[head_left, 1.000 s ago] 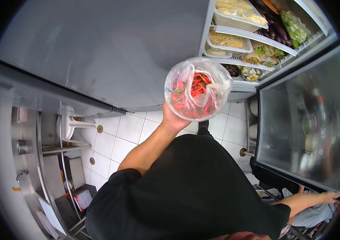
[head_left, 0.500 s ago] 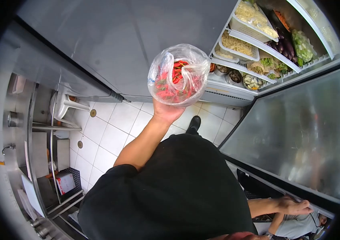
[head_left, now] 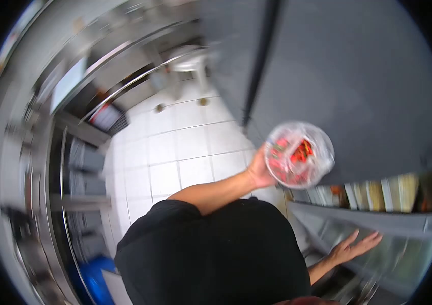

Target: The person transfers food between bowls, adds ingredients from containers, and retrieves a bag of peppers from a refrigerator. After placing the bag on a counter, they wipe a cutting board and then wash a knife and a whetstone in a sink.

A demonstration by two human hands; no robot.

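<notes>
My left hand [head_left: 261, 169] holds a round, clear container lined with a plastic bag [head_left: 300, 155], gripping it from its left side. Red chillies [head_left: 302, 151] show through the bag's folds. At the lower right, my right hand [head_left: 353, 247] is spread with fingers apart and nothing in it, in front of the glass fridge door [head_left: 409, 254]. Part of the fridge door's frame [head_left: 368, 216] runs just above that hand.
The grey fridge front [head_left: 358, 76] fills the upper right, with food-filled shelves [head_left: 378, 195] below it. A white stool [head_left: 190, 63] stands on the tiled floor [head_left: 190, 137]. Steel counters with a rail line the left, and a blue object [head_left: 99, 279] lies at lower left.
The view has turned and blurred. The fridge door now stands at a narrower angle to the shelves. My right hand has opened against the door side; my left still holds the container.
</notes>
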